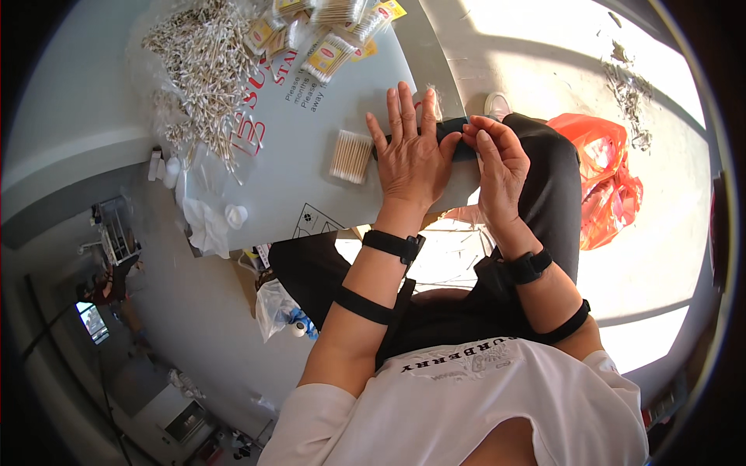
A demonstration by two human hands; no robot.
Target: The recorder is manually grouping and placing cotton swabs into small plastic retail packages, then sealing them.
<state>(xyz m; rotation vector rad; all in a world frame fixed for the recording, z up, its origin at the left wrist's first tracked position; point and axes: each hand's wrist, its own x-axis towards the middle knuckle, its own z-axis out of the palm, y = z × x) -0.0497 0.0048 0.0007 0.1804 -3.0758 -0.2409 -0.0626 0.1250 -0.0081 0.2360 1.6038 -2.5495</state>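
My left hand (412, 147) lies flat with its fingers spread on a dark flat strip (464, 149) at the table's right edge. What the strip is, I cannot make out. My right hand (501, 167) is pinched, thumb against fingers, at the strip's right end. Anything between those fingertips is too small to name. Just left of my left hand, a clear pack of cotton swabs (351, 157) rests on the grey printed tabletop (303, 179). Beyond my left fingertips is a small crumpled piece of clear plastic (432, 99).
A large heap of loose cotton swabs (206, 70) covers the far left of the table. Several filled swab packs (328, 56) with yellow labels lie at the back. White crumpled plastic (206, 221) is at the left edge. Red plastic bags (602, 155) stand on the floor at right.
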